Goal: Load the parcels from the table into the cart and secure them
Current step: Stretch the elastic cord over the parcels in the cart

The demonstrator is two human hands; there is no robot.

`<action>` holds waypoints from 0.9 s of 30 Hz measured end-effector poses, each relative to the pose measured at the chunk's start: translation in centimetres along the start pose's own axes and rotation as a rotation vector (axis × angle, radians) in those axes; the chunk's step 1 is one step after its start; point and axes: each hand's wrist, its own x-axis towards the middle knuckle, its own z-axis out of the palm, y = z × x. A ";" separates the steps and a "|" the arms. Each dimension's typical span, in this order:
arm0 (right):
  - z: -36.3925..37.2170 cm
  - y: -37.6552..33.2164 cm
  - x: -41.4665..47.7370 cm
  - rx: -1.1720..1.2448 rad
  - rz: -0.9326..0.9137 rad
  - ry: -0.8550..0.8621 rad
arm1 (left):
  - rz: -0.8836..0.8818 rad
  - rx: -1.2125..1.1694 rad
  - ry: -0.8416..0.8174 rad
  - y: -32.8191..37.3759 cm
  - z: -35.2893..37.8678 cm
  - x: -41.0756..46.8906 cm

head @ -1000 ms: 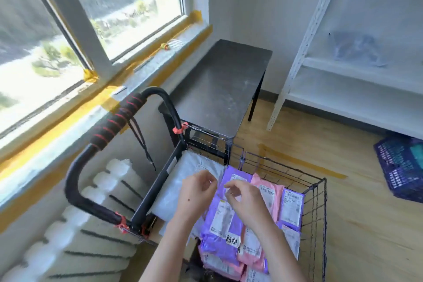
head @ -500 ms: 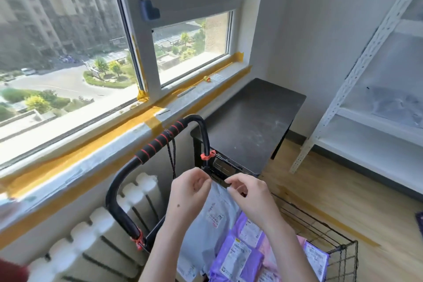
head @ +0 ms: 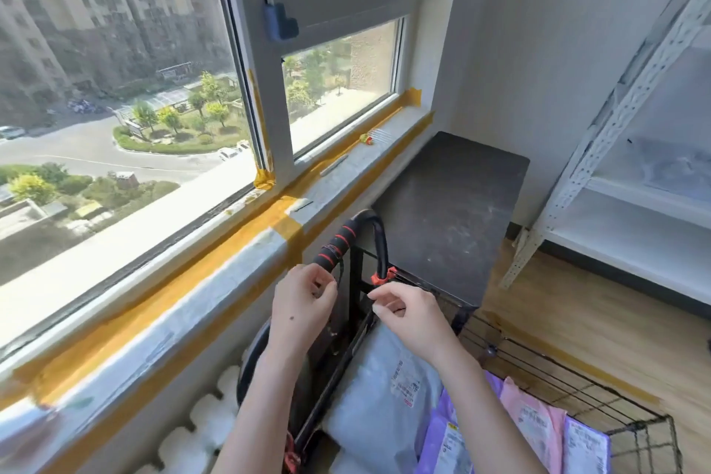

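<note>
I judge loading done and securing begun: the grey, purple and pink plastic parcels lie in the black wire-mesh cart, beside the dark rectangular table. My left hand seems to pinch the thin black cord hanging from the red-striped foam handle. My right hand hovers just beside it with curled fingers; I cannot tell whether it holds anything. Next the cord wants drawing across the parcels.

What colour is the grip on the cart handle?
The grip is black with red rings; head view.
</note>
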 end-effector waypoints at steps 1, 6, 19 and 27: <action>0.8 -0.2 1.0 0.003 0.013 -0.006 | 0.007 0.009 -0.006 -0.8 -0.3 1.0; 4.3 -0.8 5.9 0.014 0.133 -0.009 | 0.018 0.023 -0.110 -3.8 -0.5 6.2; 7.4 -1.0 10.1 0.011 0.307 0.084 | -0.293 -0.295 -0.620 -7.4 2.7 10.9; 4.4 -2.7 8.5 -0.032 0.201 0.164 | -0.171 -0.217 -0.380 -5.8 0.6 10.9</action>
